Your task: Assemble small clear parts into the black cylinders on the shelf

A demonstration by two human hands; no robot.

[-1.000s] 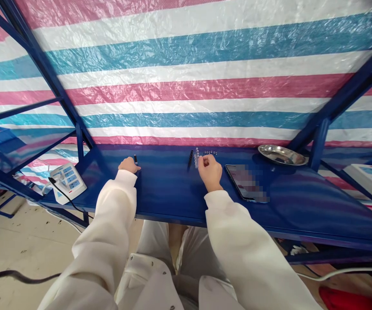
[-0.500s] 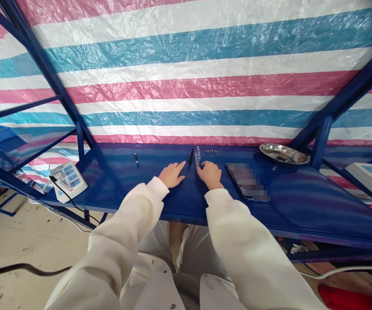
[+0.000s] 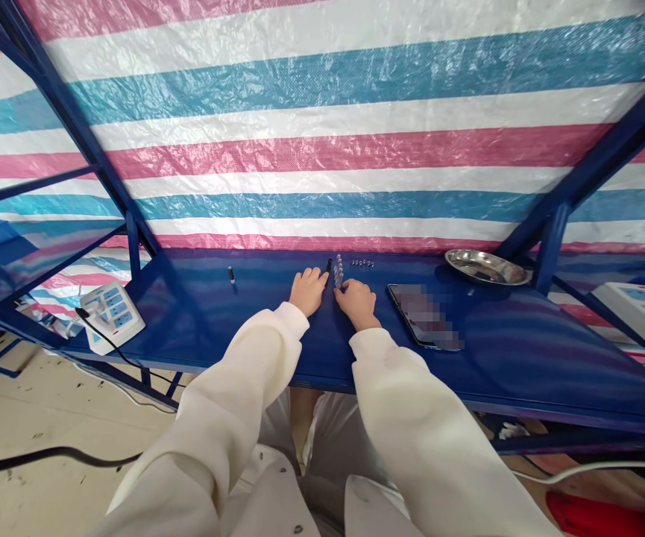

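My left hand [image 3: 308,291] is at the near end of a row of small black pieces [image 3: 329,265], its fingers bent and the index fingertip against the row. Whatever sits between its thumb and finger is hidden. Just to the right stands a row of small clear, whitish pieces [image 3: 338,267]. At that row's near end, the thumb and index finger of my right hand [image 3: 357,302] are pinched together; what they grip is too small to make out. Several small shiny metal pieces [image 3: 362,263] lie in a line behind my right hand.
A small black-and-white cylinder [image 3: 231,275] stands on the blue table [image 3: 215,321] at left. Farther left is a white power strip [image 3: 114,317] with a black cable. A phone [image 3: 423,317] lies right of my hands, and a steel dish [image 3: 484,267] sits at the back right.
My left hand has moved up and right to the black row, and its spread fingers have drawn in. My right hand stays by the clear row. The view has shifted slightly.
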